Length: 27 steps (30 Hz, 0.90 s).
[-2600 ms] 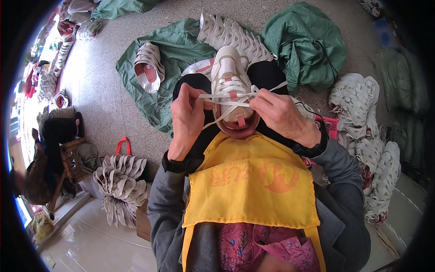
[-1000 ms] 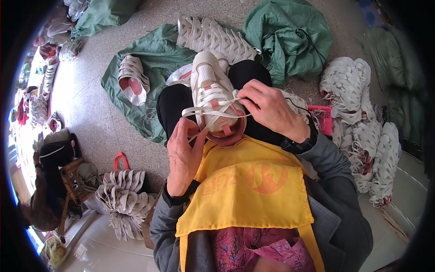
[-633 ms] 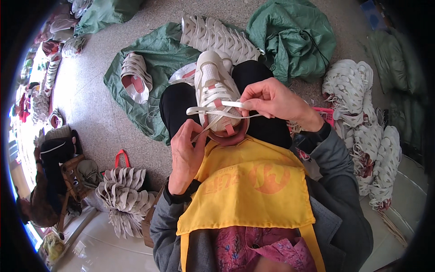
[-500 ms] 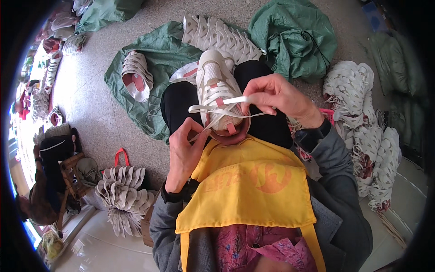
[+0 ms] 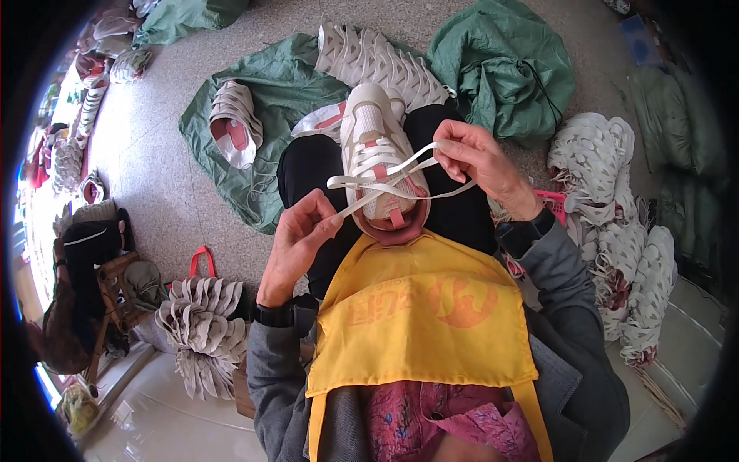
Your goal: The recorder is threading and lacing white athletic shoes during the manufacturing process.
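Between my knees rests a white and beige sneaker (image 5: 370, 119) with pink lining, its toe pointing away from me. A flat white shoelace (image 5: 402, 168) runs through its eyelets and crosses in loops above the tongue. My left hand (image 5: 302, 231) pinches one stretch of the lace at the shoe's left. To the right of the shoe, my right hand (image 5: 479, 159) is closed on the other stretch, with a lace end hanging below the fingers. Both stretches are raised off the shoe. A yellow apron (image 5: 423, 331) covers my lap up to the heel.
Ahead, a green sack (image 5: 223, 185) lies spread with a loose shoe (image 5: 235, 131) on it, beside a row of stacked shoe uppers (image 5: 377, 61). Another green sack (image 5: 493, 77) is bunched further right. More shoe stacks stand right (image 5: 593, 162) and left (image 5: 202, 323). A wooden stool (image 5: 119, 292) is far left.
My hands have moved apart, the left one down and left, the right one slightly right. The lace is drawn out wider between them. The shoe stays between my knees.
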Motion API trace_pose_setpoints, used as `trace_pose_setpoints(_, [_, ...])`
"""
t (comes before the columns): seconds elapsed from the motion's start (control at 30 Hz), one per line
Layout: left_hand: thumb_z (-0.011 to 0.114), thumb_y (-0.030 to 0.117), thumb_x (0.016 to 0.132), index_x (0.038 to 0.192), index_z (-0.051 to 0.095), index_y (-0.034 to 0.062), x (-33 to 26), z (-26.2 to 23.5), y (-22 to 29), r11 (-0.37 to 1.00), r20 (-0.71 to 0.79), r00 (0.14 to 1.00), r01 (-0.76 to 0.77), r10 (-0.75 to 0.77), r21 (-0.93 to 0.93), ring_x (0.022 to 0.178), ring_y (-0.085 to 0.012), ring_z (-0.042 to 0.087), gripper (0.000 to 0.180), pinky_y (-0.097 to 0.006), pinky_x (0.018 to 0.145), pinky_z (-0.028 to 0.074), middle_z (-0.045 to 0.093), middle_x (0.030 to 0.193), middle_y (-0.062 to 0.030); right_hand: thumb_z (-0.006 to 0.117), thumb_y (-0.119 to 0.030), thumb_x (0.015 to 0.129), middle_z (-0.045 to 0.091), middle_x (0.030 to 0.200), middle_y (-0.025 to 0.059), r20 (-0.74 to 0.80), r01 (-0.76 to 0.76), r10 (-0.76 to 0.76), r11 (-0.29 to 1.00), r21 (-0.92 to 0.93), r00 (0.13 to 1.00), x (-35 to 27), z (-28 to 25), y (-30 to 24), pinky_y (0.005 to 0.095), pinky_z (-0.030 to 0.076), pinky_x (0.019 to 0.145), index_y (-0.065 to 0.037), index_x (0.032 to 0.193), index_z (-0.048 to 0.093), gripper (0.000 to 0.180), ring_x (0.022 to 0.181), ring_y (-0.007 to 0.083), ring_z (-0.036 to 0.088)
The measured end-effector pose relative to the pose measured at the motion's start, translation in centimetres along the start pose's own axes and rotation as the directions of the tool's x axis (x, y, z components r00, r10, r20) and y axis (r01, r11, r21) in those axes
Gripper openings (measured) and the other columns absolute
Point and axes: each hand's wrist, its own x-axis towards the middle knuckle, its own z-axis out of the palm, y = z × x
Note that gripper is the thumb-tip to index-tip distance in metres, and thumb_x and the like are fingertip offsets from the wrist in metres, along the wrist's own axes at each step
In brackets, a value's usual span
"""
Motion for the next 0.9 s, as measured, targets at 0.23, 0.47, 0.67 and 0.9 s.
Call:
trace_pose_setpoints(0.23, [0.063,0.017,0.100,0.084,0.050,0.0097,-0.6,-1.9,-0.6,0.974,0.055,0.997,0.059,-0.048,-0.220,0.065,-0.0063,0.035,0.022,-0.024,0.060,0.027,0.041,0.073,0.0054,0.060,-0.019,0.102,0.054,0.076,-0.0035,0.064,0.048,-0.036,0.981,-0.189,0.997,0.3,-0.1,0.8,0.0195,0.040,0.052,-0.005,0.092,0.058,0.017,0.062,0.0029,0.048])
trace_pose_setpoints(0.47, [0.063,0.016,0.101,0.086,0.051,0.0094,-0.8,-2.7,-1.8,0.944,0.097,0.994,0.073,-0.044,-0.321,0.063,-0.0057,0.033,0.020,-0.023,0.058,0.025,0.041,0.072,0.0053,0.061,-0.019,0.102,0.052,0.073,-0.0039,0.053,0.027,-0.017,0.982,-0.189,0.998,0.5,0.1,0.7,0.0196,0.038,0.052,-0.005,0.090,0.058,0.019,0.060,0.0032,0.047])
trace_pose_setpoints(0.67, [0.062,0.017,0.103,0.086,0.050,0.0092,-0.8,-1.4,-0.8,0.993,-0.014,0.997,0.080,-0.082,-0.091,0.066,-0.0023,0.033,0.022,-0.022,0.058,0.024,0.040,0.073,0.0093,0.065,-0.020,0.099,0.051,0.076,-0.0051,0.054,0.046,-0.037,0.984,-0.174,0.998,0.5,-0.2,0.7,0.0180,0.036,0.051,-0.007,0.088,0.055,0.020,0.062,0.0012,0.047])
trace_pose_setpoints(0.9, [0.065,0.019,0.102,0.084,0.049,0.0091,-0.6,-0.5,-0.6,0.993,-0.122,0.992,0.051,-0.038,0.102,0.067,0.0003,0.033,0.025,-0.021,0.057,0.024,0.040,0.072,0.0107,0.067,-0.001,0.087,0.042,0.077,-0.0093,0.036,0.144,-0.143,0.889,-0.434,0.989,1.2,-0.2,1.8,0.0199,0.031,0.058,-0.008,0.082,0.048,0.022,0.069,-0.0002,0.038])
